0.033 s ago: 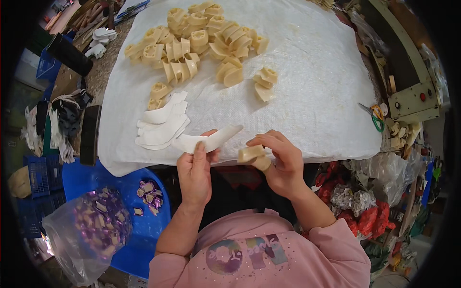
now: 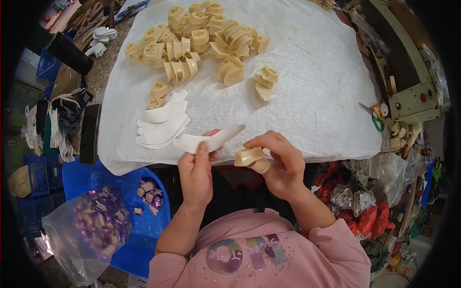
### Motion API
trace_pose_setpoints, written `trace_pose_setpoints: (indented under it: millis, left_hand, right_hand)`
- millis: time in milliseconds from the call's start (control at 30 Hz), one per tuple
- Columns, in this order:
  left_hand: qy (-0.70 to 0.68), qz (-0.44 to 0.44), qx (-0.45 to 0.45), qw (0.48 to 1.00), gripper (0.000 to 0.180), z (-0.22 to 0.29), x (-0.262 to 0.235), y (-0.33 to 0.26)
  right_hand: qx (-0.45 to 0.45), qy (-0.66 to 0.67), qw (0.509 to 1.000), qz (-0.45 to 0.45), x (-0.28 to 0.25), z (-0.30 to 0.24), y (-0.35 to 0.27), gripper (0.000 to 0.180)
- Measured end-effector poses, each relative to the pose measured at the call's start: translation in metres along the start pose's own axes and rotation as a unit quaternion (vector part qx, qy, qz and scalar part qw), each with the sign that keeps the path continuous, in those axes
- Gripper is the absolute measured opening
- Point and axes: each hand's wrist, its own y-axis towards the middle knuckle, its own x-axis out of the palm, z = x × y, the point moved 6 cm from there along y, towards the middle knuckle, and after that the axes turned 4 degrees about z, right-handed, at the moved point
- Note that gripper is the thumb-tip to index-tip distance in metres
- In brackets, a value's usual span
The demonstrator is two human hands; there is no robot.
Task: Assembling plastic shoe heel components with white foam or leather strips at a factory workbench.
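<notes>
My left hand (image 2: 197,173) pinches a thin, curved white piece (image 2: 213,140), like a cut strip of leather, between thumb and fingers. Its pointed end reaches right, over the near edge of the white sheet (image 2: 326,96). In my right hand (image 2: 285,168) is a beige plastic shoe heel (image 2: 248,157), its curved side facing left; the fingers partly hide it. The heel and the white strip are apart. Similar white pieces (image 2: 163,125) lie stacked just beyond my left hand. A heap of beige heels (image 2: 182,50) covers the far left, and a pair of heels (image 2: 265,84) stands to its right.
A blue tub (image 2: 163,225) at my lower left holds a clear bag (image 2: 62,235) of purple-wrapped pieces. Green-handled scissors (image 2: 378,123) lie at the sheet's right edge, beside a metal machine (image 2: 418,102). Red plastic bags (image 2: 370,221) crowd the lower right; a dark flat slab (image 2: 90,134) lies left.
The heel in my right hand has turned slightly and shifted a little left and down. The white strip has moved slightly right with my left hand.
</notes>
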Motion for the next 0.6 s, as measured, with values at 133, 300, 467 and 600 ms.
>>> trace_pose_setpoints:
  millis: [133, 300, 467, 600]
  left_hand:
    - [-0.017, -0.031, 0.012, 0.999, 0.033, 0.015, 0.017, -0.012]
    - [0.007, -0.088, 0.003, 0.996, 0.035, 0.019, 0.020, -0.021]
    - [0.003, -0.107, 0.013, 0.994, 0.036, 0.027, 0.025, -0.024]
    - [0.050, -0.130, 0.038, 0.989, 0.039, 0.026, 0.026, -0.025]
  right_hand:
    - [-0.091, 0.093, 0.990, 0.059, 0.012, -0.010, 0.003, 0.042]
    - [-0.178, 0.049, 0.978, 0.096, 0.014, -0.017, -0.001, 0.046]
    - [-0.185, 0.049, 0.977, 0.090, 0.013, -0.018, 0.000, 0.048]
    - [-0.181, 0.026, 0.980, 0.081, 0.012, -0.017, 0.001, 0.049]
